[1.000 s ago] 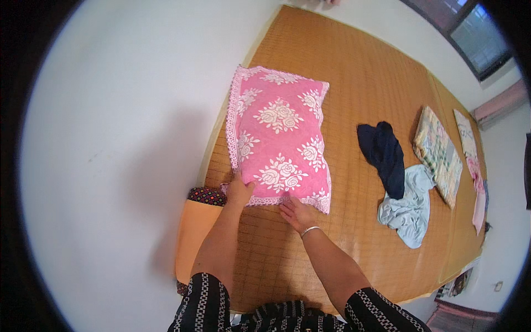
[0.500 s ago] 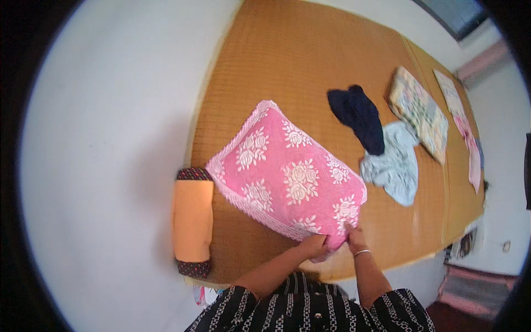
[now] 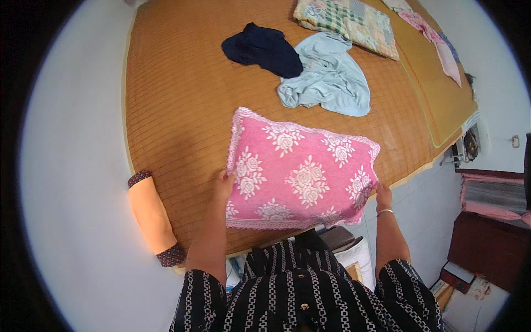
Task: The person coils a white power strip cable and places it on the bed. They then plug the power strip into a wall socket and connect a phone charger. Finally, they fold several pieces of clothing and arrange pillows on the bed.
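A pink pillow (image 3: 276,188) with white rose patterns and a lace-like edge lies before me, its long side toward my body. My left hand (image 3: 222,182) grips its left edge, fingers closed and partly hidden behind the cloth. At the opposite short side, my right hand (image 3: 383,197), with a bangle at the wrist, is closed on the right edge. Beneath and beyond the pillow spreads a brown woven mat (image 3: 182,110) on the bed. To the left, by the wall, rests an orange bolster (image 3: 151,216) with dark patterned ends.
Beyond the pillow lie a crumpled dark navy cloth (image 3: 260,50) and a light blue garment (image 3: 332,77), touching each other. Farther back is a folded patchwork quilt (image 3: 354,25). A white wall (image 3: 72,138) bounds the left side. Tiled floor (image 3: 406,213) shows past the bed's near right edge.
The pillow has turned from a slant to lie nearly straight across in front of me. My hands, close together at its near corner before, now hold opposite short sides. The view has shifted rightward.
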A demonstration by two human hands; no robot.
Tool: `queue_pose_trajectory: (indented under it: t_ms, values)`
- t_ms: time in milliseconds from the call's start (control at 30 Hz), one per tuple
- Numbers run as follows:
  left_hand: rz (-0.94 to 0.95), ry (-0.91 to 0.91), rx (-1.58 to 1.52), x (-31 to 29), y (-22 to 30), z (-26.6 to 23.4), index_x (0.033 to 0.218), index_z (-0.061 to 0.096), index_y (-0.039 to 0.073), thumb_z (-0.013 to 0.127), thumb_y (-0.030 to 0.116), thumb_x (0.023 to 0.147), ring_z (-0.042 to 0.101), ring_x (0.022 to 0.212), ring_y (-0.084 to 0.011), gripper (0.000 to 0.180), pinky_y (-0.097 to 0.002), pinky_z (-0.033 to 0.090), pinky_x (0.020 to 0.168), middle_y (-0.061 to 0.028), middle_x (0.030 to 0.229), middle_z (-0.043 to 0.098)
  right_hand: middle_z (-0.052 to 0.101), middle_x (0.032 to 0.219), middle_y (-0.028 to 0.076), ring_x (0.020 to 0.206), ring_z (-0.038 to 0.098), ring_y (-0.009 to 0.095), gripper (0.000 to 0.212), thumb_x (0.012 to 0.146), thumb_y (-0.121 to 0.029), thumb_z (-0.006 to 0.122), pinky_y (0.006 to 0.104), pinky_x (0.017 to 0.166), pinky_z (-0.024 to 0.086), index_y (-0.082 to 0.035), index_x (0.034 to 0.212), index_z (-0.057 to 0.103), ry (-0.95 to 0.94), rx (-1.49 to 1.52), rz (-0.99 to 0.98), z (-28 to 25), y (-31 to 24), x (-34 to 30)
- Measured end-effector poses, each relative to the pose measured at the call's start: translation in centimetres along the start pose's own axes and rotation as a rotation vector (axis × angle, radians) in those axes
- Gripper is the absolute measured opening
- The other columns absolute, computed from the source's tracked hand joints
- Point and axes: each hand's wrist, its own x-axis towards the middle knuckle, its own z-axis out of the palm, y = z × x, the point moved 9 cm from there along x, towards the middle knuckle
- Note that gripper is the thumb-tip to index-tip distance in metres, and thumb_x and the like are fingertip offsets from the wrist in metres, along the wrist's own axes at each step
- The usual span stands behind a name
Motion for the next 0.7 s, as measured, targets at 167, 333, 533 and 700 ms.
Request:
queue_pose_trajectory:
  t_ms: [167,333,533,700]
  values:
    - [0.128,0.217,0.223,-0.8,10.2,1.6,0.101,0.061,0.000,0.063,0.021,0.080,0.059,0.078,-0.0163,0.029,-0.0303,0.047,0.070,-0.0095,0.086,0.064,0.063,0.079,0.007,0.071,0.057,0.015,0.019,0.083,-0.016,0.059,0.0287,0.067,0.045,0.000,0.093,0.063,-0.059,0.019,-0.163,6.2,-5.5,1.6]
    - [0.164,0.378,0.483,-2.0,14.4,1.4,0.093,0.060,0.000,0.061,0.016,0.082,0.058,0.066,-0.0171,0.020,-0.0299,0.047,0.063,-0.0068,0.076,0.063,0.056,0.069,0.000,0.063,0.051,0.011,0.005,0.081,-0.008,0.060,0.0249,0.059,0.043,-0.003,0.080,0.057,-0.035,0.279,-0.198,6.6,-4.1,2.6]
    - [0.418,0.405,0.090,-3.2,20.2,0.1,0.085,0.059,0.002,0.061,0.016,0.083,0.056,0.062,-0.0170,0.015,-0.0312,0.046,0.059,-0.0070,0.068,0.059,0.056,0.069,0.000,0.060,0.050,0.007,0.004,0.084,-0.006,0.057,0.0230,0.055,0.042,-0.005,0.081,0.056,0.021,0.476,-0.344,2.2,-7.0,1.5]
    - [0.339,0.562,0.180,-2.5,18.9,0.0,0.087,0.059,0.001,0.060,0.020,0.083,0.057,0.069,-0.0202,0.020,-0.0331,0.045,0.063,-0.0097,0.077,0.060,0.057,0.078,0.002,0.070,0.053,0.010,0.012,0.081,-0.010,0.061,0.0246,0.064,0.044,-0.001,0.086,0.056,0.074,0.235,-0.331,1.6,-7.3,0.1]
